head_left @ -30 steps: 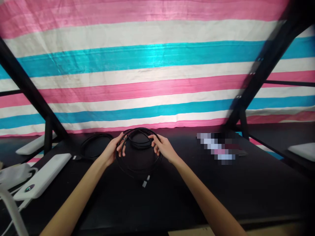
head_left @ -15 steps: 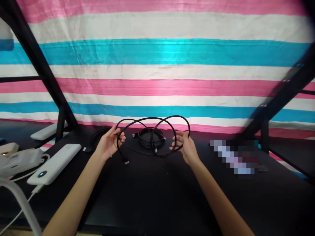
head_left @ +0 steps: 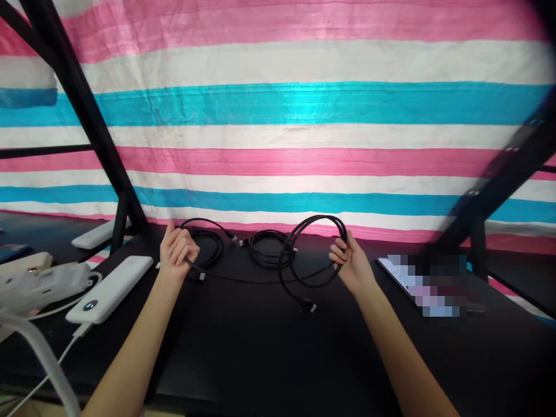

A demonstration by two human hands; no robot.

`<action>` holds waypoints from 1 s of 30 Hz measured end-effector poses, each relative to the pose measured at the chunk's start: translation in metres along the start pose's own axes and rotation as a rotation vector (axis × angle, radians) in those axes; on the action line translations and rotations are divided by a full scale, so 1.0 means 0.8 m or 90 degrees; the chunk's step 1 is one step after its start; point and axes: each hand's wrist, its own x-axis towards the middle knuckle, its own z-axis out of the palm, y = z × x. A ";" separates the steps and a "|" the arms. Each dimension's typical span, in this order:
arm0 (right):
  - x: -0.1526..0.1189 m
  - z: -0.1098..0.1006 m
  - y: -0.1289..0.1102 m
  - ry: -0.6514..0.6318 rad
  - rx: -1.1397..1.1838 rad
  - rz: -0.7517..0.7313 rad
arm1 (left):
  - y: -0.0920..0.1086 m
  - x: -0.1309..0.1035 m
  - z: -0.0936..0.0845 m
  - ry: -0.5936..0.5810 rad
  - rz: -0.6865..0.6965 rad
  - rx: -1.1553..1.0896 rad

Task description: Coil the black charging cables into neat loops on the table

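My right hand [head_left: 351, 260] is closed round the loops of a black USB cable [head_left: 313, 216], which hang as a coil to its left. One end of this cable dangles below the coil with a metal plug [head_left: 313, 307]. A single strand runs left from the coil to my left hand [head_left: 177, 249], whose fingers are curled tight on it. A short length with a plug at its tip arches out above the left hand. Behind, on the black table [head_left: 260, 347], lie a coiled black cable [head_left: 264, 265] in the middle and another coiled cable [head_left: 219, 246] next to my left hand.
On the left lie a white power bank [head_left: 110, 289] with a white cord plugged in, a white power strip [head_left: 47, 284] and another white device [head_left: 98, 233]. At the right rests a phone [head_left: 399, 284] with a blurred-out screen. Black frame bars and a striped sheet [head_left: 278, 104] stand behind.
My hands have moved apart, the left one leftward and the right one rightward. The wide loops between them are now gathered in the right hand, with one strand stretched across to the left.
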 end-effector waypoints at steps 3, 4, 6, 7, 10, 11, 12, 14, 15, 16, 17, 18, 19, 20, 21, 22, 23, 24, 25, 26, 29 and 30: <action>0.000 0.001 0.000 0.036 0.009 -0.013 | 0.004 0.000 -0.003 -0.002 0.001 -0.004; 0.001 0.001 -0.001 0.059 0.014 -0.019 | 0.006 0.000 -0.003 -0.007 0.004 -0.007; 0.005 -0.002 -0.003 0.097 0.024 -0.035 | 0.011 0.001 -0.005 -0.025 0.008 -0.015; 0.008 -0.005 -0.005 0.111 0.034 -0.052 | 0.015 0.001 -0.007 -0.036 0.012 -0.021; 0.016 -0.018 -0.017 0.150 0.095 -0.116 | 0.029 0.003 -0.015 -0.078 0.038 -0.052; 0.018 -0.023 -0.023 0.161 0.117 -0.130 | 0.034 0.004 -0.018 -0.087 0.047 -0.062; 0.019 -0.028 -0.028 0.170 0.135 -0.137 | 0.038 0.005 -0.021 -0.093 0.053 -0.068; 0.020 -0.035 -0.039 0.169 0.172 -0.143 | 0.044 0.006 -0.025 -0.095 0.058 -0.076; 0.020 -0.038 -0.044 0.162 0.190 -0.147 | 0.044 0.007 -0.026 -0.094 0.056 -0.076; 0.019 -0.040 -0.048 0.154 0.209 -0.151 | 0.044 0.007 -0.026 -0.094 0.051 -0.074; 0.019 -0.042 -0.051 0.146 0.226 -0.155 | 0.043 0.007 -0.025 -0.094 0.040 -0.066; 0.018 -0.043 -0.054 0.139 0.239 -0.159 | 0.041 0.007 -0.023 -0.096 0.022 -0.051; 0.017 -0.043 -0.055 0.135 0.245 -0.162 | 0.039 0.007 -0.021 -0.099 -0.003 -0.028; 0.016 -0.043 -0.056 0.132 0.243 -0.165 | 0.036 0.006 -0.018 -0.102 -0.032 0.003; 0.015 -0.042 -0.056 0.125 0.240 -0.169 | 0.033 0.005 -0.015 -0.102 -0.063 0.040; 0.013 -0.040 -0.056 0.113 0.235 -0.171 | 0.030 0.004 -0.012 -0.102 -0.094 0.081; 0.011 -0.038 -0.055 0.096 0.228 -0.171 | 0.026 0.002 -0.009 -0.100 -0.123 0.123; 0.009 -0.034 -0.053 0.077 0.219 -0.169 | 0.022 0.000 -0.006 -0.100 -0.150 0.163; 0.006 -0.030 -0.051 0.056 0.209 -0.163 | 0.018 -0.003 -0.004 -0.102 -0.173 0.197; 0.003 -0.025 -0.048 0.035 0.195 -0.153 | 0.013 -0.006 -0.002 -0.108 -0.193 0.225; -0.006 -0.006 -0.034 -0.007 0.133 -0.127 | -0.007 -0.016 0.004 -0.144 -0.232 0.280; -0.009 0.000 -0.029 -0.014 0.105 -0.118 | -0.015 -0.019 0.006 -0.156 -0.241 0.297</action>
